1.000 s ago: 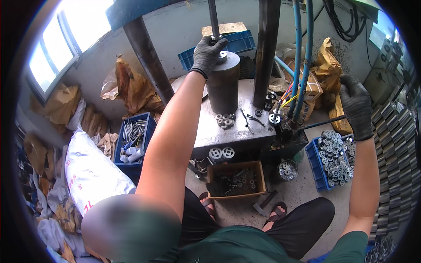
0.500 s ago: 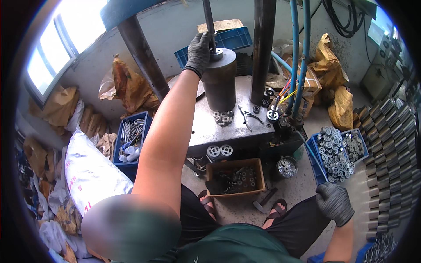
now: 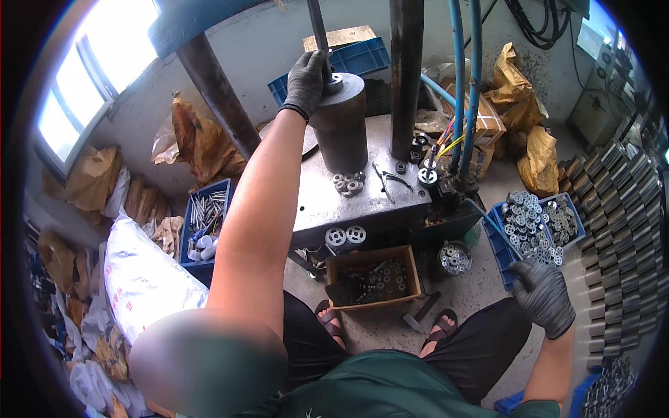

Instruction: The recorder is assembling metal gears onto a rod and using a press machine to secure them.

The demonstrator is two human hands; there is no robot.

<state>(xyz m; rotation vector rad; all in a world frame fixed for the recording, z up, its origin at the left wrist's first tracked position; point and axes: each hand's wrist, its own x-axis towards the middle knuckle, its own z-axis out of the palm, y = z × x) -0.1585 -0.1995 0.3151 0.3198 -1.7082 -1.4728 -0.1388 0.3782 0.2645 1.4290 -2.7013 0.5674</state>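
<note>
Left hand [image 3: 306, 83] grips top of steel cylinder [image 3: 340, 125] under press rod [image 3: 318, 31]: pinch risk. Right hand [image 3: 542, 296], loosely curled, empty, near blue crate of gear parts [image 3: 533, 226].

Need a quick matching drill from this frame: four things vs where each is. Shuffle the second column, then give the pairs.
Things:
1. left hand
2. right hand
3. cardboard box
4. pliers

Places:
A. on the floor below the press table
B. on top of the dark steel cylinder
C. lying on the press table
D. beside the blue crate of round metal parts

Pairs: 1-B, 2-D, 3-A, 4-C
</note>
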